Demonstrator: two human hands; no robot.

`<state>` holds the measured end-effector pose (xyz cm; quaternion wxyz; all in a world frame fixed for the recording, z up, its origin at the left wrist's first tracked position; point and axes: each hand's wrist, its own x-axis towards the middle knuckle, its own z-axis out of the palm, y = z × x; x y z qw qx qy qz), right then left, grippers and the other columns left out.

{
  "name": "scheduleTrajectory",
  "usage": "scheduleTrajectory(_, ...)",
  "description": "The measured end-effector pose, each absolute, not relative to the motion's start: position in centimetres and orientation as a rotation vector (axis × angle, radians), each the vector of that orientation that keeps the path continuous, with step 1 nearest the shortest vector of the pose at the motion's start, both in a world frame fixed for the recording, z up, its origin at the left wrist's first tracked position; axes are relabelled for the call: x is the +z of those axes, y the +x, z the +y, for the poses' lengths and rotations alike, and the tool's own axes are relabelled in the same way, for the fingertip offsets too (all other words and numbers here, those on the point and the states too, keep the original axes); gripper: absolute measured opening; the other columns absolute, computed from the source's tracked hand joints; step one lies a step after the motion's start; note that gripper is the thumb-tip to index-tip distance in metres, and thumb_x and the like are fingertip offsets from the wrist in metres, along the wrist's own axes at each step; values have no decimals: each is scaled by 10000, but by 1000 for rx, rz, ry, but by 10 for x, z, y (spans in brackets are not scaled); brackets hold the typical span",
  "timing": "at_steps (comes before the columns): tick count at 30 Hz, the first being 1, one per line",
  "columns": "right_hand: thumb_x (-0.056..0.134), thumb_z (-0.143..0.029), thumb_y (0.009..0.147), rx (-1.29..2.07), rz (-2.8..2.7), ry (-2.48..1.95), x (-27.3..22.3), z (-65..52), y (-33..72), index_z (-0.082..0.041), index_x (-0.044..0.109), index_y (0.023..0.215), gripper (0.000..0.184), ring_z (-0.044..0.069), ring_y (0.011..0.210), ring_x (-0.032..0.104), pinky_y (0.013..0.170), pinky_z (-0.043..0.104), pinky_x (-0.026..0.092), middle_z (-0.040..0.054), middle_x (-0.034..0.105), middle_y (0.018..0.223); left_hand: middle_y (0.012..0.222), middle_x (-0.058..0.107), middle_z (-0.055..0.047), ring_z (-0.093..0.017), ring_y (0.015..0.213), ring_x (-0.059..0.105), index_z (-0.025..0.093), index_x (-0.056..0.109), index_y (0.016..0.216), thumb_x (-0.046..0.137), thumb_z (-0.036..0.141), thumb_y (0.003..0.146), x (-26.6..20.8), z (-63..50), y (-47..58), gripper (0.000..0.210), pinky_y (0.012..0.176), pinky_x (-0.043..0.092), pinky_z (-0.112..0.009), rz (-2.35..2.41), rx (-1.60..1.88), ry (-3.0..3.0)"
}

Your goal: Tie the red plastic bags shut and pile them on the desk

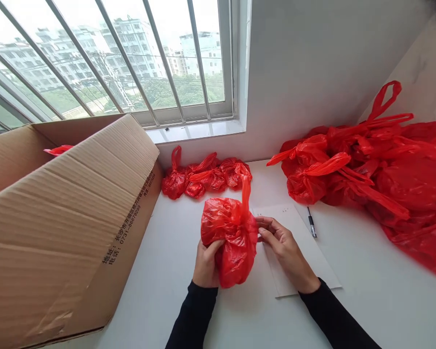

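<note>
A knotted red plastic bag (pixel 234 252) is held up above the white table, its contents hidden. My left hand (pixel 207 261) grips its left side, thumb across the front and the other fingers behind it. At the bag's right edge, my right hand (pixel 278 242) has its thumb and fingers curled together against the plastic near the knot, apparently pinching it. One handle loop sticks up from the knot. Beneath my right hand lies a white paper pad (pixel 305 264) with faint writing near its top, and a black pen (pixel 311 223) rests just beyond the pad's right edge.
A large open cardboard box (pixel 94 203) stands at the left, with some red plastic inside. Several small tied red bags (pixel 207 177) sit in a row along the wall. A big heap of red bags (pixel 378 169) covers the right side. Behind is a barred window (pixel 148 63).
</note>
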<state>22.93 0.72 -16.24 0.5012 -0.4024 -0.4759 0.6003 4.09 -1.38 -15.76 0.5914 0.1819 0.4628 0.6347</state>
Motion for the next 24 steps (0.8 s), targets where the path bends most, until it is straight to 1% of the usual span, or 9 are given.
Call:
scheduleTrajectory(2,629,-416,955,1437,-1160,-1033,-165,7,229,-267,677,1186,279,223,1076,614,896,356,531,53,682,1148,751,744,-6,-215,689,706,175,705,800,829,235,606,-150,-9,19,238,747,602,-341,1135,1521,358)
scheduleTrajectory(4,641,-436,943,1441,-1153,-1057,-167,7,229,-256,678,1173,295,225,1068,609,877,357,536,60,677,1131,726,743,-18,-235,723,724,168,701,799,792,213,621,-141,-6,-8,205,761,614,-347,1184,1576,306)
scheduleTrajectory(10,639,-453,935,1458,-1145,-1078,-169,7,228,-221,674,1157,324,234,1024,611,882,402,537,84,678,1105,1104,754,-129,-300,1079,710,156,671,1138,682,313,773,-129,-14,-68,397,966,578,-428,1375,1613,559)
scheduleTrajectory(12,645,-463,927,1458,-1145,-1081,-171,8,227,-214,676,1154,338,235,1002,617,873,410,541,88,681,1092,1219,712,-149,-309,1159,676,161,606,1250,702,302,760,-134,-16,-74,519,1023,545,-454,1532,1664,636)
scheduleTrajectory(15,644,-476,923,1454,-1155,-1079,-175,10,227,-212,675,1162,358,233,989,623,861,405,545,86,685,1080,1439,566,-186,-332,1315,563,164,423,1446,780,335,698,-146,-16,-72,846,1124,451,-491,1822,1770,752)
scheduleTrajectory(17,638,-479,926,1447,-1169,-1083,-178,10,226,-213,674,1167,361,230,987,627,858,397,545,83,690,1076,1566,395,-247,-369,1439,404,104,285,1537,840,344,625,-154,-12,-67,1095,1216,303,-521,2029,1752,841)
scheduleTrajectory(19,627,-475,934,1439,-1185,-1097,-178,10,226,-217,673,1169,352,225,988,631,865,395,544,78,694,1076,1615,278,-285,-387,1507,254,47,190,1579,863,348,596,-161,-9,-62,1229,1258,169,-523,2219,1655,974)
scheduleTrajectory(21,614,-468,943,1431,-1201,-1108,-178,10,225,-218,672,1168,341,224,989,637,870,399,547,76,699,1072,1605,291,-302,-398,1517,217,11,197,1580,833,361,638,-166,-5,-59,1189,1260,151,-530,2351,1498,1142)
scheduleTrajectory(24,600,-456,951,1421,-1218,-1105,-176,10,224,-214,674,1155,325,227,982,648,869,407,553,74,705,1050,1547,381,-340,-445,1478,309,-48,354,1512,705,348,764,-171,-1,-62,917,1226,240,-573,2453,1305,1337)
